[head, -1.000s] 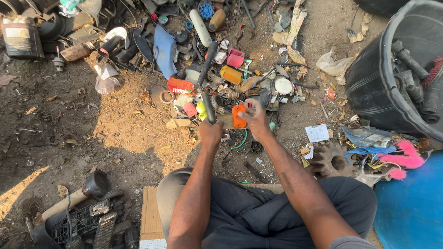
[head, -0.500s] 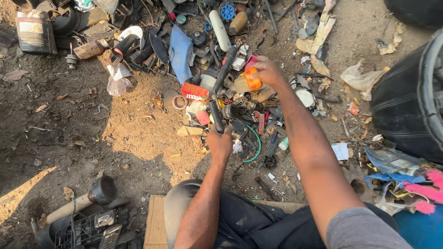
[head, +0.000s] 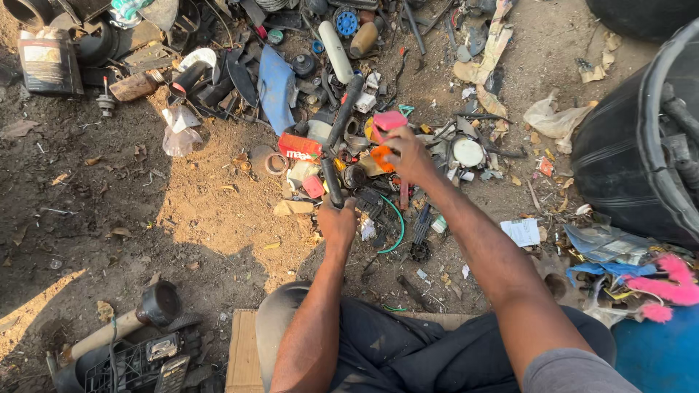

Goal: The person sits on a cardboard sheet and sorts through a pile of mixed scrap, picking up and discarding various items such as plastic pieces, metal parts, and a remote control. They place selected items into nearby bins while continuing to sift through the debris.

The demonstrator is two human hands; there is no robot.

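Gripping the near end of a long black tool (head: 336,145), the left hand (head: 337,222) is closed tight round it, so the far end angles up over the scrap pile (head: 306,87). Right hand (head: 408,154) reaches further out, fingers pinched shut on a small orange piece (head: 380,157), lifted just clear of the clutter beside a pink block (head: 389,121). Dirt ground (head: 145,218) lies left.
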